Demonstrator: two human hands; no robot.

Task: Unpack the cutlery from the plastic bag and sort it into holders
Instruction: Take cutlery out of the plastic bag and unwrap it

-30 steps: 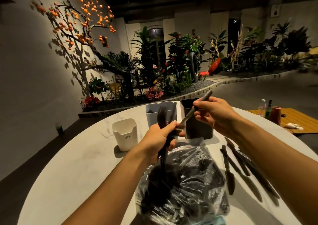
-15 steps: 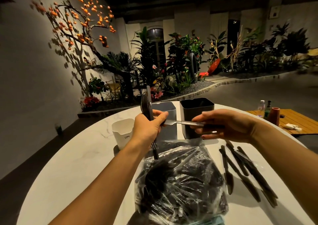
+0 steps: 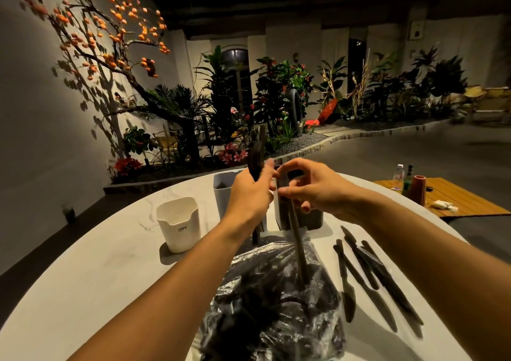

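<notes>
The hands [image 3: 250,194] hide the dark holder [image 3: 309,219]; the plastic bag's [image 3: 273,305] contents look like an indistinct tangle.

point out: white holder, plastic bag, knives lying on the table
white holder [image 3: 179,224], head view, front wall above the logo
plastic bag [image 3: 273,300], head view, crinkled top face
knives lying on the table [image 3: 372,280], head view, middle of the dark group right of the bag

Dim warm light, hard shadows on wall and table, wide-angle edge curvature, slight motion blur.
</notes>
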